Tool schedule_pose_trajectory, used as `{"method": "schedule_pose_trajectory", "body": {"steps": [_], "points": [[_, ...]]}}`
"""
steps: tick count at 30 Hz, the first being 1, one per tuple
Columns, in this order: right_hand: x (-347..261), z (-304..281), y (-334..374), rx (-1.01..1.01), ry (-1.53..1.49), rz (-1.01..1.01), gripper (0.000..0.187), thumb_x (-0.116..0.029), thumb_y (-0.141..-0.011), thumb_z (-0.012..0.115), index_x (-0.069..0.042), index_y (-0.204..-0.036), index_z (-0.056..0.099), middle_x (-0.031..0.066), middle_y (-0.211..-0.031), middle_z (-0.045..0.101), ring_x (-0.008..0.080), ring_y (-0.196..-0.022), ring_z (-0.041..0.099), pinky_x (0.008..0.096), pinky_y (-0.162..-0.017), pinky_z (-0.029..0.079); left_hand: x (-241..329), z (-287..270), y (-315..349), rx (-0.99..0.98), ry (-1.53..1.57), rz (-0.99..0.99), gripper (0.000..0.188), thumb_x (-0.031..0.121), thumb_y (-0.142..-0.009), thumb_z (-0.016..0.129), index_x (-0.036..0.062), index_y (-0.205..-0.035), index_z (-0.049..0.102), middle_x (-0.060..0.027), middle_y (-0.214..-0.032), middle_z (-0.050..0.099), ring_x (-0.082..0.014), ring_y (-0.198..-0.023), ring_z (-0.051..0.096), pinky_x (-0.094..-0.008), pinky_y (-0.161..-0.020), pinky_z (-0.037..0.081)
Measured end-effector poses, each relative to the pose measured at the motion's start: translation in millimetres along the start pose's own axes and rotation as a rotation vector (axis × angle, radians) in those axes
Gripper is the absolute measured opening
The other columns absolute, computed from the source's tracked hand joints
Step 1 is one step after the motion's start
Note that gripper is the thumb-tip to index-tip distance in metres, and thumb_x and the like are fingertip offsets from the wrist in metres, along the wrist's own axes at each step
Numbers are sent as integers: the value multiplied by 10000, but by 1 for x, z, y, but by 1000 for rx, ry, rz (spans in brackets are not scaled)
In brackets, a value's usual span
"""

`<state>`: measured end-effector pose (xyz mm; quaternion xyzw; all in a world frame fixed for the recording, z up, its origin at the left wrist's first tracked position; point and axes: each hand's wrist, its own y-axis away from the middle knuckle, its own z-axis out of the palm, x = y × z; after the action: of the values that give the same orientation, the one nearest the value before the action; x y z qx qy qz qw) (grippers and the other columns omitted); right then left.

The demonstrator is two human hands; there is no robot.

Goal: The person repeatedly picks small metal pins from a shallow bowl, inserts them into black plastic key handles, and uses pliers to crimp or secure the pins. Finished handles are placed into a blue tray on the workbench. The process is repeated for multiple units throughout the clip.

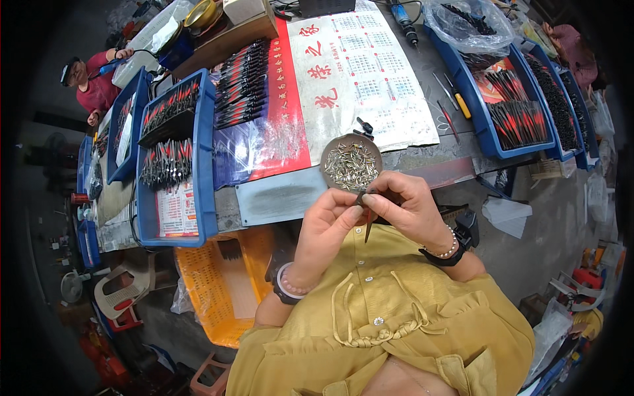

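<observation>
My left hand and my right hand meet in front of my chest, just below the near edge of the table. Between their pinched fingertips is a small dark piece with a slim tapering point hanging down; its upper part is hidden by the fingers. Right behind the hands stands a round brown bowl full of small shiny metal pins. A small black part lies at the bowl's far rim.
Blue trays of black-and-red pieces stand left and right. More such pieces lie in rows on a red-and-blue sheet. A yellow-handled tool and a blue power tool lie right. A yellow crate sits below; a co-worker is far left.
</observation>
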<state>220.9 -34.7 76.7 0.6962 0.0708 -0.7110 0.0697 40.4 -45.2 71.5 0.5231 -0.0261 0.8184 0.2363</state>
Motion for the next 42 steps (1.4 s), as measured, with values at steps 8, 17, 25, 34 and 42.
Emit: {"method": "schedule_pose_trajectory", "body": {"steps": [8,17,25,34,42], "points": [[-1,6,4,18,-22,8,114,-80,-844,664,24,-846,617,51,-699,621,53,-649,553,230,-570,454,-3,0,4,-2,-43,-5,157,83,-961,529,-30,-1066,502,-108,-981,654,-127,-925,622,-236,-786,483],[-3,5,9,4,-49,4,90,-51,-863,645,30,-871,607,40,-728,643,47,-693,597,213,-601,488,-1,4,5,-26,-137,-23,129,76,-970,511,-35,-1030,484,-120,-965,649,-135,-873,639,-235,-760,500],[-2,3,11,1,-97,-40,87,-40,-868,636,39,-868,598,55,-740,647,83,-698,646,221,-601,517,-2,11,5,-27,-94,36,133,62,-972,498,-48,-1043,477,-126,-968,636,-166,-924,644,-271,-824,524],[2,2,13,-8,-1,-98,102,-53,-864,644,34,-847,594,43,-712,639,64,-645,611,210,-551,482,2,10,6,-41,-198,4,100,58,-951,541,-38,-975,529,-103,-920,638,-133,-860,630,-242,-756,513],[-3,5,12,-3,-185,86,101,-37,-877,630,26,-825,571,31,-682,622,58,-623,608,197,-523,473,2,10,4,-31,-58,-39,118,74,-951,547,-37,-987,531,-112,-921,650,-161,-852,660,-269,-767,541]]}}
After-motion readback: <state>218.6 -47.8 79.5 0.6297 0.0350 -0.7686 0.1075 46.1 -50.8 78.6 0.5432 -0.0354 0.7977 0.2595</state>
